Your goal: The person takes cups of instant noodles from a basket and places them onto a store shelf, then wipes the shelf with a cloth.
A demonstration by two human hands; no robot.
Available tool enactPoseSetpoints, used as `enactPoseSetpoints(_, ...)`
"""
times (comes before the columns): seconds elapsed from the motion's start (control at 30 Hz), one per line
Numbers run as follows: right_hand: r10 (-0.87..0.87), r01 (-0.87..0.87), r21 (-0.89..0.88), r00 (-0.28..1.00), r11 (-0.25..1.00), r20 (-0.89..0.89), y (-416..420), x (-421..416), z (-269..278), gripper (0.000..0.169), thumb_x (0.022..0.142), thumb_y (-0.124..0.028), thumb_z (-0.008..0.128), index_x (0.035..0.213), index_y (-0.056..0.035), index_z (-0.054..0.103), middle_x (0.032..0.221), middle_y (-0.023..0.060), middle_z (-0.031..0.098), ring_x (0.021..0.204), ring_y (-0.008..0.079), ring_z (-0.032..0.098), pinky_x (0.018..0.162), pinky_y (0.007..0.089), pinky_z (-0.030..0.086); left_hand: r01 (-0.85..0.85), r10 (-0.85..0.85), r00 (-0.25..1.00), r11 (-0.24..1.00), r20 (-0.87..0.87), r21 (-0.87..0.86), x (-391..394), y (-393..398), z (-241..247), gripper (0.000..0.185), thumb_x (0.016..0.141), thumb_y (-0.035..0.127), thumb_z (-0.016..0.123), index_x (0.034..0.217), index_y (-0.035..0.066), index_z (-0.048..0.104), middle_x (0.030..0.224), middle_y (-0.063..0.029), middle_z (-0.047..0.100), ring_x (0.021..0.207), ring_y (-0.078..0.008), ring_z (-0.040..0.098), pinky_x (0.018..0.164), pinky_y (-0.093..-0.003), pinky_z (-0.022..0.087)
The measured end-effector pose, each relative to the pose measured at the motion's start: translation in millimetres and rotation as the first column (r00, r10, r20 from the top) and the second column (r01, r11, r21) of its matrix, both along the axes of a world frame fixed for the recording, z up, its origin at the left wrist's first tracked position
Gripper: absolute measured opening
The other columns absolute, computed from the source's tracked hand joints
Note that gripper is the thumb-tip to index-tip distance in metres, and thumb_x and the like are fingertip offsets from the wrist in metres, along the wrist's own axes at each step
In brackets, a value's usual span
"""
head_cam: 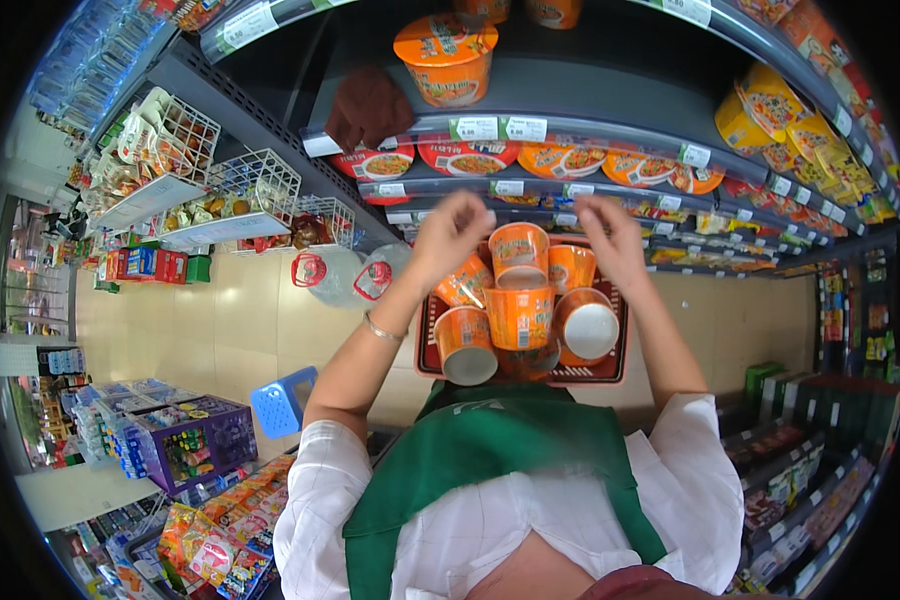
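Several orange instant noodle cups (pixel 521 319) lie piled at mixed angles in a red plastic basket (pixel 425 352) before me. My left hand (pixel 457 229) is raised over the basket's left far side, fingers curled with nothing visible in them. Over the far right side is my right hand (pixel 607 232), also without anything visible in it, its fingers apart. On the shelf beyond stands one orange noodle tub (pixel 448 64) with its lid up, and left of it a crumpled brown cloth (pixel 370 109) hangs over the shelf edge.
Lower shelves hold red noodle bowls (pixel 469 156) and orange ones. Yellow noodle tubs (pixel 765 112) stand at the right. Large clear bottles (pixel 337 277) with red handles are on the floor left of the basket, and a blue plastic stool (pixel 279 405) is nearer. Wire baskets (pixel 255 187) hang at the left.
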State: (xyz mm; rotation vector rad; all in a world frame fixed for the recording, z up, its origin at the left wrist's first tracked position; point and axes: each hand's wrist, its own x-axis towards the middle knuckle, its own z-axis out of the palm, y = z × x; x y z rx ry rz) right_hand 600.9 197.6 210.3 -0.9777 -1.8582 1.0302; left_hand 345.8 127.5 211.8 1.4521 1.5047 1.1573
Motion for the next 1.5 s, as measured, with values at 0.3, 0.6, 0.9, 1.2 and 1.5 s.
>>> enactPoseSetpoints(0.3, -0.078, 0.074, 0.374, 0.997, 0.925, -0.005, 142.1, -140.8, 49.8, 0.074, 0.079, -0.046, 0.067, 0.135, -0.0062, 0.041, 0.128, 0.024, 0.047, 0.111, 0.0317, 0.054, 0.091, 0.0365, 0.046, -0.396, 0.37, 0.918, 0.855, 0.141, 0.334, -96.9, 159.5, 46.8, 0.09, 0.08, 0.044, 0.068, 0.141, -0.004, 0.023, 0.14, -0.026, 0.033, 0.132, -0.0351, 0.031, 0.107, -0.0381, 0.026)
enactPoseSetpoints(0.6, -0.164, 0.198, 0.153, 0.964, 0.968, -0.209, 156.1, -149.5, 95.8, 0.063, 0.082, -0.056, 0.059, 0.111, -0.0002, 0.058, 0.084, 0.0126, 0.067, 0.074, 0.0217, 0.065, 0.07, 0.0314, 0.05, -0.394, 0.434, 0.901, 0.791, 0.025, 0.468, -75.7, 162.0, 82.5, 0.061, 0.077, 0.045, 0.069, 0.12, 0.003, 0.055, 0.101, -0.0118, 0.054, 0.077, -0.0178, 0.057, 0.071, -0.0301, 0.048)
enactPoseSetpoints(0.9, -0.228, 0.185, -0.383, 0.971, 0.905, -0.07, 135.5, -61.5, 72.6, 0.072, 0.085, -0.068, 0.045, 0.075, 0.0004, 0.065, 0.058, 0.0067, 0.059, 0.042, 0.0106, 0.052, 0.036, 0.022, 0.038, -0.284, 0.282, 0.955, 0.959, -0.094, -0.012, -8.8, 129.2, 96.8, 0.072, 0.085, 0.065, 0.045, 0.082, -0.002, 0.07, 0.068, -0.0096, 0.066, 0.068, -0.0193, 0.065, 0.065, -0.0307, 0.05)
enactPoseSetpoints(1.2, -0.307, 0.221, -0.464, 0.944, 0.858, -0.117, 88.4, -7.0, 43.8, 0.071, 0.087, -0.064, 0.044, 0.088, 0.003, 0.067, 0.073, 0.0134, 0.064, 0.064, 0.0169, 0.063, 0.052, 0.0268, 0.049, -0.16, 0.137, 0.968, 0.982, -0.21, -0.099, 39.9, 115.0, 79.3, 0.073, 0.086, 0.065, 0.043, 0.083, -0.002, 0.071, 0.073, -0.0131, 0.068, 0.073, -0.022, 0.067, 0.068, -0.0299, 0.05)
enactPoseSetpoints(1.5, -0.415, 0.308, -0.496, 0.902, 0.812, -0.12, 67.7, 40.5, 15.2, 0.075, 0.086, -0.067, 0.044, 0.097, 0.0045, 0.065, 0.091, 0.0168, 0.065, 0.081, 0.0199, 0.063, 0.069, 0.0336, 0.05, -0.065, 0.023, 0.947, 0.99, -0.321, -0.121, 83.7, 111.3, 69.9, 0.072, 0.086, 0.065, 0.044, 0.077, -0.002, 0.069, 0.063, -0.0105, 0.063, 0.06, -0.0178, 0.063, 0.06, -0.0282, 0.05)
